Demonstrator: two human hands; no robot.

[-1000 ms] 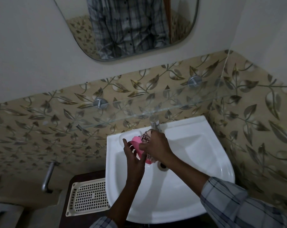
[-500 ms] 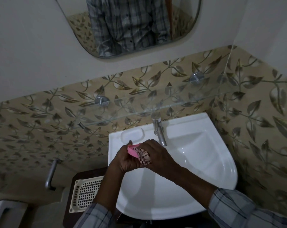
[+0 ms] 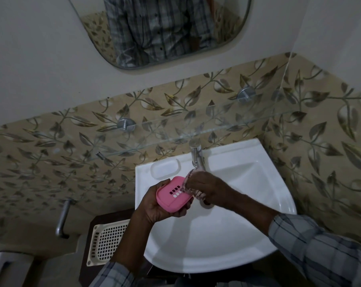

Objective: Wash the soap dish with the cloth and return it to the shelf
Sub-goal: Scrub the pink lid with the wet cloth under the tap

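Note:
A pink soap dish (image 3: 172, 196) with small drain slots lies in my left hand (image 3: 161, 210), which grips it from below over the left side of the white sink (image 3: 247, 204). My right hand (image 3: 208, 189) holds a patterned cloth (image 3: 193, 192) pressed against the dish's right edge. The glass shelf (image 3: 196, 135) runs along the leaf-patterned wall above the sink and carries nothing.
A chrome tap (image 3: 197, 156) stands at the sink's back, just behind my right hand. A cream perforated tray (image 3: 107, 243) lies on a dark surface left of the sink. A metal handle (image 3: 62, 218) juts from the left wall. A mirror (image 3: 158, 32) hangs above.
Both hands have drawn back from the tap toward the sink's left front. The dish has turned so its slotted face points up, and the cloth now rubs its right edge.

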